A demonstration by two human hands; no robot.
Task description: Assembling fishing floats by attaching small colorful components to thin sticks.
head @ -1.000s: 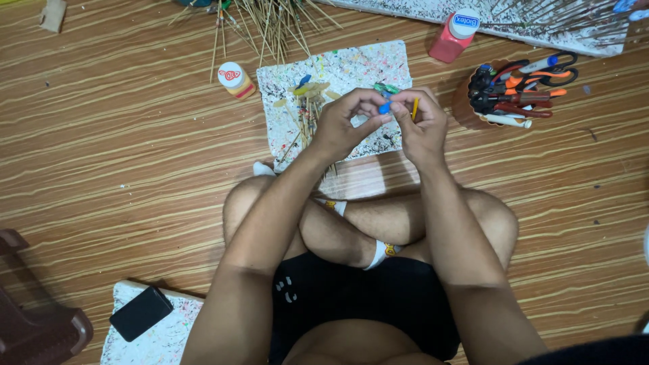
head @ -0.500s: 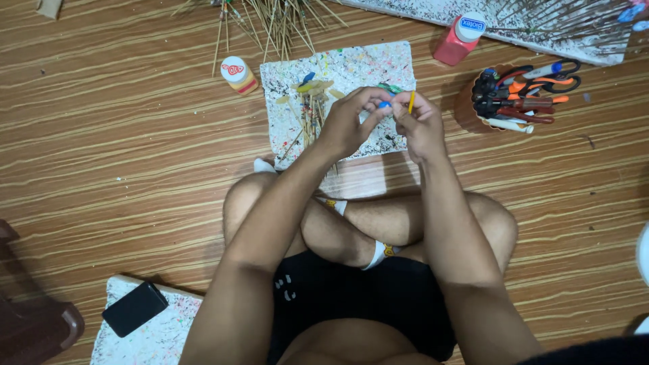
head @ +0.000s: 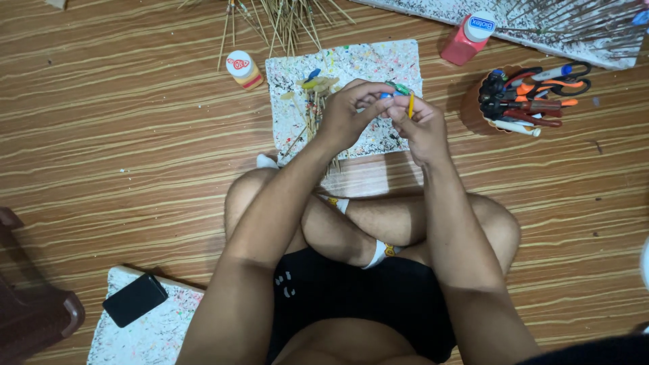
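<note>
I sit cross-legged on a wood-patterned floor. My left hand (head: 348, 111) and my right hand (head: 420, 125) meet above a paint-speckled white board (head: 351, 67). Both pinch one small craft piece (head: 399, 91) with green, blue and yellow parts; the yellow part is a thin stick held upright by my right fingers. The fingers hide most of the piece. On the board, just left of my left hand, lie several thin sticks with yellow and blue bits (head: 313, 91).
A small glue bottle (head: 242, 69) stands left of the board. A red bottle with a white cap (head: 468, 37) and a cup of scissors and markers (head: 520, 101) sit at the right. Loose sticks (head: 284, 17) spread at the top. A black phone (head: 135, 299) lies lower left.
Both hands stayed together on the small piece; the fingers shifted slightly. The view drifted a little.
</note>
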